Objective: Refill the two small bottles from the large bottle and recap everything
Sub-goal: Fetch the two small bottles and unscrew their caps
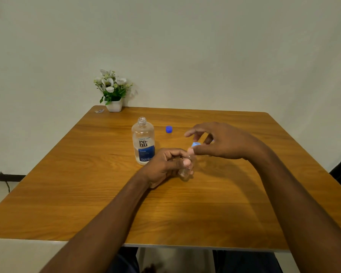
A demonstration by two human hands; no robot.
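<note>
While left hand (166,164) grips bottle (185,172), right (220,142) pinches cap (195,144).

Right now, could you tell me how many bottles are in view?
2. The large bottle stands uncapped on the table; the small bottle is held in the left hand. Another small one may be hidden.

Large bottle (143,141) upright on table (67,194). Loose cap (169,129) behind-right of it. Flower pot (114,105) far behind-left. Small bottle (185,171) just front-right, small cap (195,144) over that.
</note>
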